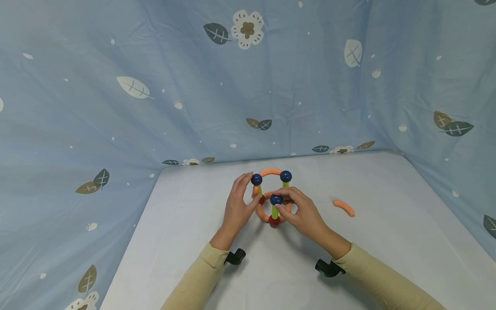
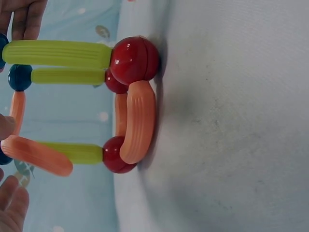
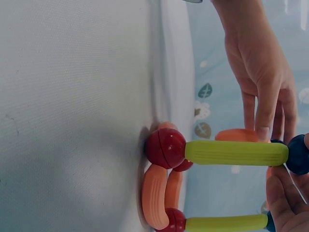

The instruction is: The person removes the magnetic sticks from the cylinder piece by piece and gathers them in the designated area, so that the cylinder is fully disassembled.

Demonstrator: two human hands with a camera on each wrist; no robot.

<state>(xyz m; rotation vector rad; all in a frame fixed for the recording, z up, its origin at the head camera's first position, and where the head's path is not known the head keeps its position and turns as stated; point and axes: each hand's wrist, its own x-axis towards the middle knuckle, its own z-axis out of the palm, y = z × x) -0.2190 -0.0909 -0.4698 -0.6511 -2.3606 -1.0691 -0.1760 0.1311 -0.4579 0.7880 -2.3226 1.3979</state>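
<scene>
Red, blue, green and orange plastic ball-and-stick frame: stood centrally on white table.
Left hand: far-left blue ball gripped.
Right hand: near blue ball pinched.
Curved orange side stick: best raised gently, frame steadied.
Loose curved orange stick: seen at right.

Sleeves, 2: cut by head view's lower edge. Blue balls, 2: cropped at left wrist view's left edge. Right hand: partly outside right wrist view.
</scene>
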